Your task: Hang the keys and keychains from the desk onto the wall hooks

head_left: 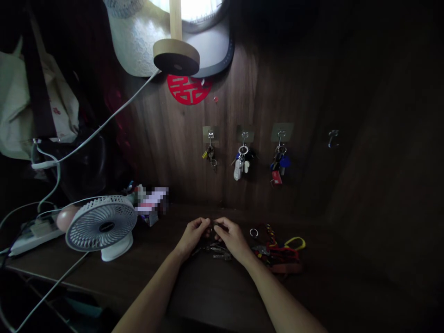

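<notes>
My left hand and my right hand meet above the middle of the dark wooden shelf. Thumb and fingers of each are pinched together around something small and dark between them, too dim to name. Just below the hands lie several loose metal keys, partly covered by my right hand. A bare key ring rests to the right of my right hand. Beside my right wrist is a pile with pliers, red and yellow cords or handles and a brownish-red strip.
Three key bunches hang on wall hooks: one small, one with a white fob, one with a red tag. A bare hook is farther right. At left stand a white fan and a power strip. A lamp hangs overhead.
</notes>
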